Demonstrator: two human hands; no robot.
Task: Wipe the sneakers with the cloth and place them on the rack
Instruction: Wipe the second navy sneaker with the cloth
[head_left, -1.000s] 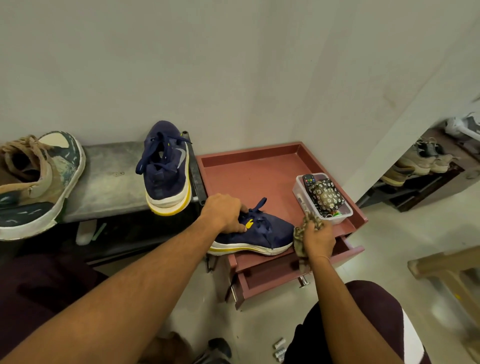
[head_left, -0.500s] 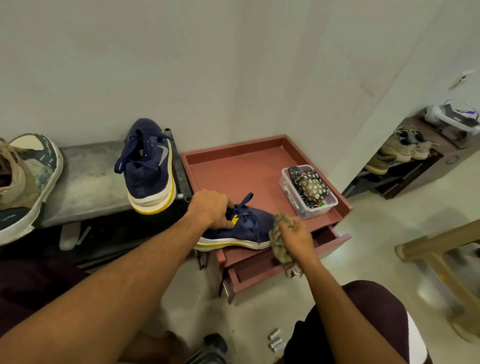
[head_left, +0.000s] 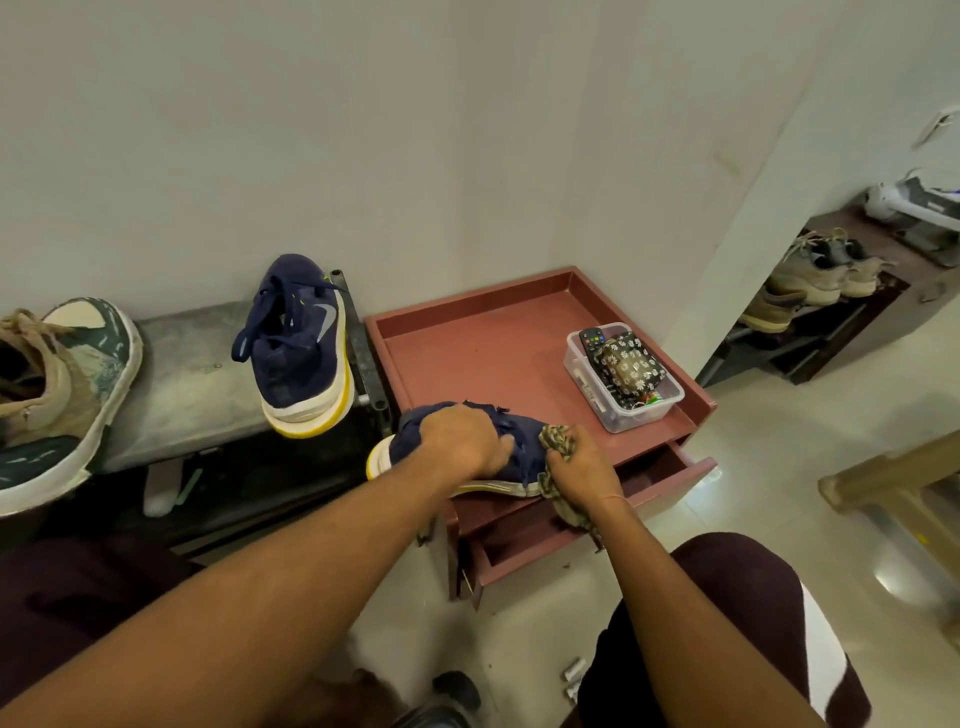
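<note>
The left hand grips a navy sneaker on the red cabinet; the right hand presses a patterned cloth against its toe.

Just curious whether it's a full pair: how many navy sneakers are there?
2. One sneaker sits on the grey shelf; the other sneaker lies on the red cabinet, held by the left hand, the right hand pressing the cloth against it.

You've moved the cloth from the box onto the sneaker toe; your left hand now covers its laces.
</note>
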